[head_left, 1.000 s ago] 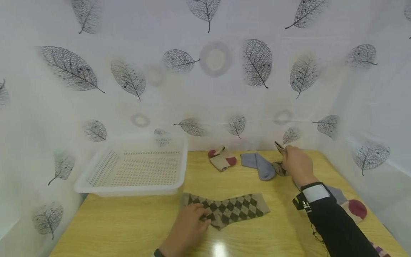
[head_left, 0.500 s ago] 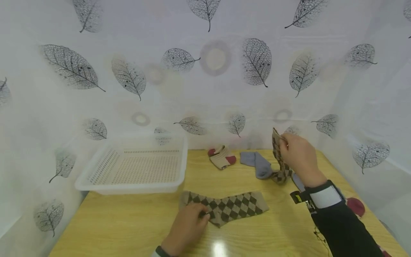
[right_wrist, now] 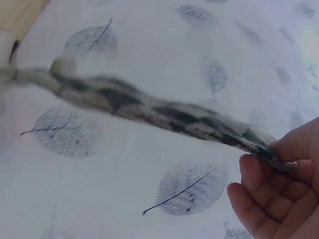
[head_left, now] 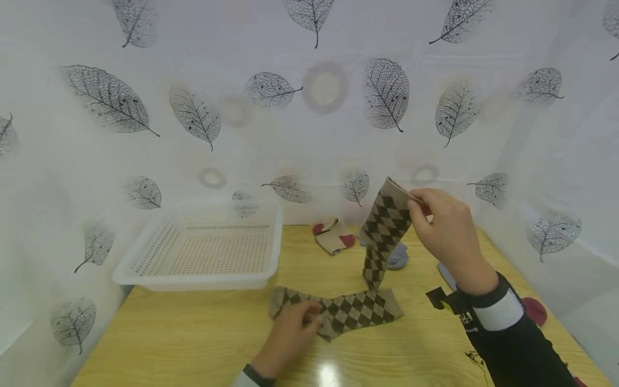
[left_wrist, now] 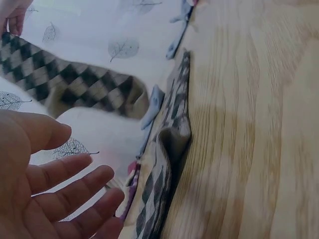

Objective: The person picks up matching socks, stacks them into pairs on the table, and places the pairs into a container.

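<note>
Between thumb and fingers my right hand (head_left: 447, 231) pinches the cuff of a brown argyle sock (head_left: 384, 226), which hangs down over the table. The right wrist view shows this sock (right_wrist: 164, 112) stretched away from the pinching fingers. A matching argyle sock (head_left: 358, 312) lies flat on the table, its toe to the left. Just over that sock's foot is my left hand (head_left: 292, 330). Seen from the left wrist, the left hand (left_wrist: 50, 184) has loosely bent fingers with nothing in them, beside the lying sock (left_wrist: 169, 149).
A white perforated plastic basket (head_left: 198, 282) stands at the back left. A beige and red sock (head_left: 333, 237) lies at the back, with a grey-blue sock (head_left: 398, 257) partly behind the hanging one. Another grey-blue sock (head_left: 447, 275) and a red patch (head_left: 534, 312) show by the right arm.
My right hand has lifted the argyle sock off the back right of the table and brought it left and nearer. My left hand has stayed by the lying sock, its fingers loosening slightly.
</note>
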Available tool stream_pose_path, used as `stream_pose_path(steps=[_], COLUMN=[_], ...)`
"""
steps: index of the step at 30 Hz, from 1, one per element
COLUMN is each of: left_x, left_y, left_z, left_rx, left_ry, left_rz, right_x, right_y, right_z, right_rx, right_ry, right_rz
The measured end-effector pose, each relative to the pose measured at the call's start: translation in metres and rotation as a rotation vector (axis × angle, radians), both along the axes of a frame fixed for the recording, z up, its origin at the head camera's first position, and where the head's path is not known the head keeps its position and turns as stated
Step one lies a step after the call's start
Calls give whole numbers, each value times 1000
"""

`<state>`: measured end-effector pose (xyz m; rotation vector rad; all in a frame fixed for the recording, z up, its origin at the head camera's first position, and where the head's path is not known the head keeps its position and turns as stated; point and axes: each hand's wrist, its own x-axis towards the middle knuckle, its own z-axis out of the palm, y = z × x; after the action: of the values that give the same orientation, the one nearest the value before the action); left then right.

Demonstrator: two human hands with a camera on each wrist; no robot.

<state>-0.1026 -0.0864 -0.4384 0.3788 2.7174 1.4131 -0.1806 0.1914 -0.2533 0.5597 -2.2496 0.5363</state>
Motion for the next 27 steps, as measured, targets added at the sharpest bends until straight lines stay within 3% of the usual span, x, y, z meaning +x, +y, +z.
stream_pose_path(steps=[7, 13, 16, 21, 23, 27], left_x=[-2, -1, -2, -4, -5, -8], left_y=[9, 26, 35, 49, 53, 57], left_z=[-8, -8, -8, -9, -10, -14], left_rx=[115, 374, 477, 626, 660, 674], left_ry=[-38, -262, -392, -563, -600, -619], left_rz=[-44, -176, -210, -107, -62, -50], right_x=[19, 30, 32, 32, 32, 34], right_y=[-18, -26, -30, -32, -32, -32], right_z=[15, 20, 19, 16, 15, 15], right_rx=[-57, -111, -158, -227, -232, -240], right_ry=[85, 120, 130, 133, 139, 152], right_rz=[84, 180, 224, 296, 317, 360])
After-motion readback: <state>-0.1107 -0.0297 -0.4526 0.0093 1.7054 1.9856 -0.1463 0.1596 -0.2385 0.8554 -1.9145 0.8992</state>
